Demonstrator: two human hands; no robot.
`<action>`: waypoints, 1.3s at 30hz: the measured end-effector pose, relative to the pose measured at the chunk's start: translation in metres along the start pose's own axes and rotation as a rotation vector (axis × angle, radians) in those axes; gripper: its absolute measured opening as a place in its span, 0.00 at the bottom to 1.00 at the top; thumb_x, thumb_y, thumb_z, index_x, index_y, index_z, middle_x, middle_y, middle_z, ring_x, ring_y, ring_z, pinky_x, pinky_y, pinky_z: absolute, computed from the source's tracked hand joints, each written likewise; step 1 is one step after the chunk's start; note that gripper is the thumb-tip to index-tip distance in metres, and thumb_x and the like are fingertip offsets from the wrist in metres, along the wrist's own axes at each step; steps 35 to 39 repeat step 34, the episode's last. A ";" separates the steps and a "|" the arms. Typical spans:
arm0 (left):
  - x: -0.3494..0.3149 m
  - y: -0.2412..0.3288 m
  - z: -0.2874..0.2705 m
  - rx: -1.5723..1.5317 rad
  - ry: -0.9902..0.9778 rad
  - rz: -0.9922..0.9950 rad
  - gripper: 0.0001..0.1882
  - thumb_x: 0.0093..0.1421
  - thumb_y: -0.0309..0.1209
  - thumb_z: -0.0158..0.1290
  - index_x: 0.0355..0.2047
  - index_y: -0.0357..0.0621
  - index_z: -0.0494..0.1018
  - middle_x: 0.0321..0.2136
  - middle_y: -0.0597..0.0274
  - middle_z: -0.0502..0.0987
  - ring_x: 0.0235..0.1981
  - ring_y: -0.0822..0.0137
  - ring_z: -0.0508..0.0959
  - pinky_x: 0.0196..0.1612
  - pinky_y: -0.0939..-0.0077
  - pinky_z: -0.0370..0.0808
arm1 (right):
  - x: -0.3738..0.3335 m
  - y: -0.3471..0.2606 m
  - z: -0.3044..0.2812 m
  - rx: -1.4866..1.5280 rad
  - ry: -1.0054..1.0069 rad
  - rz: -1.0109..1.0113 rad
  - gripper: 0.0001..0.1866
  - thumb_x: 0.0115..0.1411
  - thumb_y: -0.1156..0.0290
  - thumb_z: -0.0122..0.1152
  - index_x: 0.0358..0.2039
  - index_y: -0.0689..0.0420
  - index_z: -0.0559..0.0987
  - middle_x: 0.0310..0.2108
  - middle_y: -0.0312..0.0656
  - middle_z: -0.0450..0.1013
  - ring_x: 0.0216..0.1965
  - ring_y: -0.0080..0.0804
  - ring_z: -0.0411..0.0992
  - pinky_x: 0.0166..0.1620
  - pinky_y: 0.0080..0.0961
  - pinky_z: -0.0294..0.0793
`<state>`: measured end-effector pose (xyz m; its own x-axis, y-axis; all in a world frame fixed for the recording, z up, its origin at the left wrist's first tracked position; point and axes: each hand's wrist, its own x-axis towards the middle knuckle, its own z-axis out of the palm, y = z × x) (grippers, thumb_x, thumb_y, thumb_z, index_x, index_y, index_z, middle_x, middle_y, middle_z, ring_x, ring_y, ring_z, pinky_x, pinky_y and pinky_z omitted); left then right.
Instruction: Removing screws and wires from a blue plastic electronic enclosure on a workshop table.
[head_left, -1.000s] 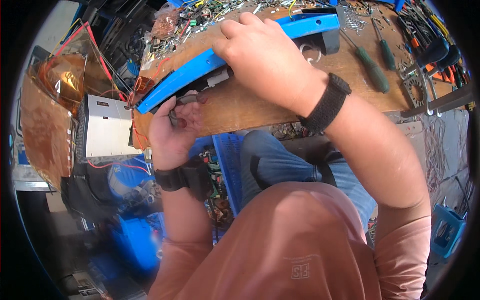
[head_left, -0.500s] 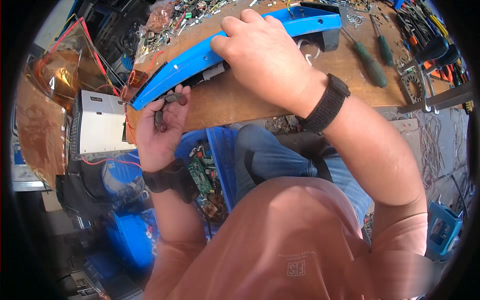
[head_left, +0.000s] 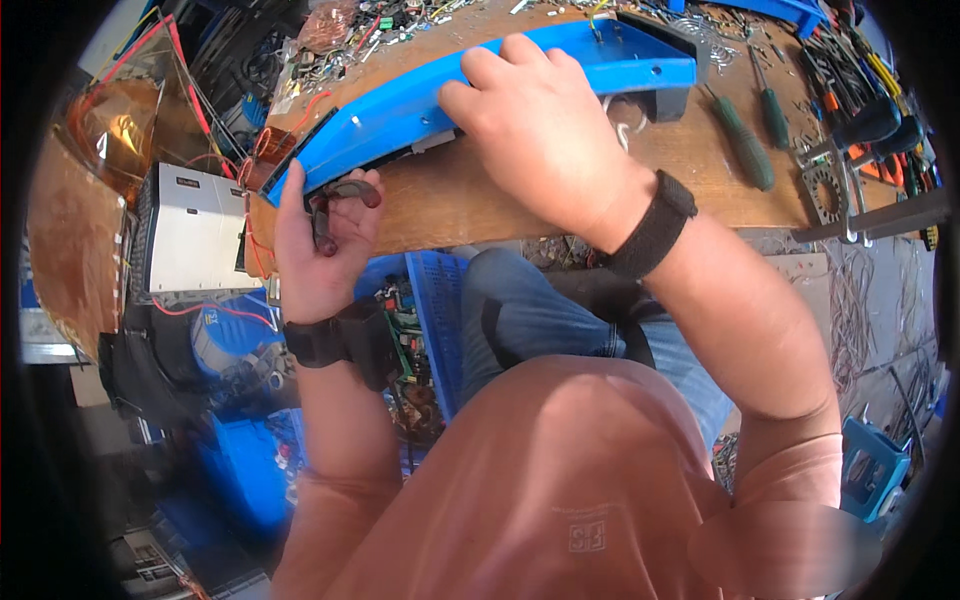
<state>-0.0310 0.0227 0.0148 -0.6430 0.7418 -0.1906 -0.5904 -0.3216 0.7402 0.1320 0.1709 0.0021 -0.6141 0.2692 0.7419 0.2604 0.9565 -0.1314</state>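
Observation:
A long, curved blue plastic casing point(head_left: 390, 112) with black ends is held tilted above the wooden bench. My right hand point(head_left: 540, 140) grips it from above near its middle, fingers bent over the upper edge. At the casing's left end is my left hand point(head_left: 330, 240), palm up, the thumb against that end. Pliers point(head_left: 350, 190) with two curved grey and dark red handles rest in its curled fingers; their jaws are hidden. Beneath the right part of the casing lies a white curved piece point(head_left: 625, 125), partly covered.
Two green-handled screwdrivers point(head_left: 745, 145) lie on the bench point(head_left: 450, 205) at right, near a metal clamp point(head_left: 855, 190) and a row of tools. Loose small parts point(head_left: 400, 35) cover the far side. At left stands a white box point(head_left: 195, 230); a blue crate point(head_left: 435, 320) of circuit boards sits below.
The casing has tipped slightly, showing more of its blue face, and shifted a little right with my right hand. My left thumb has straightened up against its left end.

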 end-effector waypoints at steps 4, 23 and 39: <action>-0.001 0.002 -0.004 0.045 0.109 -0.048 0.20 0.61 0.43 0.49 0.33 0.34 0.70 0.26 0.51 0.75 0.33 0.57 0.76 0.48 0.63 0.72 | -0.011 -0.001 0.002 0.018 0.010 -0.040 0.08 0.45 0.72 0.53 0.29 0.54 0.75 0.27 0.36 0.66 0.33 0.37 0.65 0.39 0.32 0.64; 0.005 -0.017 -0.033 0.065 0.162 -0.185 0.21 0.59 0.42 0.46 0.15 0.41 0.65 0.11 0.61 0.64 0.19 0.63 0.71 0.32 0.67 0.74 | -0.036 -0.015 0.005 -0.050 -0.041 -0.034 0.10 0.44 0.72 0.53 0.31 0.54 0.74 0.31 0.38 0.66 0.39 0.38 0.65 0.50 0.44 0.63; 0.009 -0.023 -0.034 -0.234 -0.093 -0.425 0.22 0.59 0.45 0.47 0.28 0.32 0.69 0.21 0.51 0.73 0.29 0.54 0.77 0.39 0.64 0.77 | -0.039 -0.063 -0.026 0.345 -0.105 0.037 0.32 0.38 0.63 0.68 0.48 0.55 0.72 0.44 0.45 0.64 0.48 0.43 0.62 0.49 0.43 0.61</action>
